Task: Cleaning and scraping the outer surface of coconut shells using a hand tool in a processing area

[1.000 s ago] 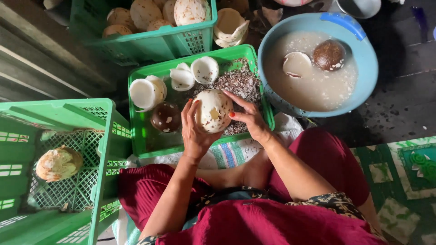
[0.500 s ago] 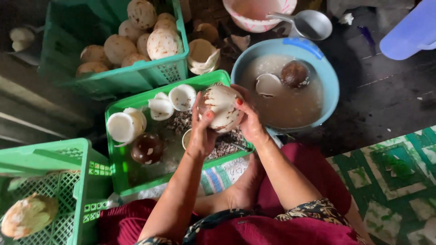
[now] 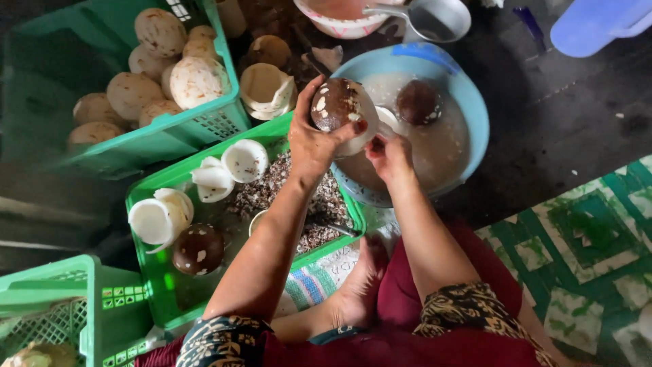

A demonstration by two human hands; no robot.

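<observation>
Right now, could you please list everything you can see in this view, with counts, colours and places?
coconut: one, brown flecked white, held over the basin rim
basin: one, blue, upper right, holds cloudy water and a brown shell
middle crate: one, green, holds white coconut pieces, a brown shell and brown scraps
far crate: one, green, upper left, several pale husked coconuts
near crate: one, green, lower left corner
bowl: one, pink and white, top edge
ladle: one, metal, top
mat: one, green and white, lower right
left hand: grips the coconut
right hand: by the coconut, at the basin rim
</observation>
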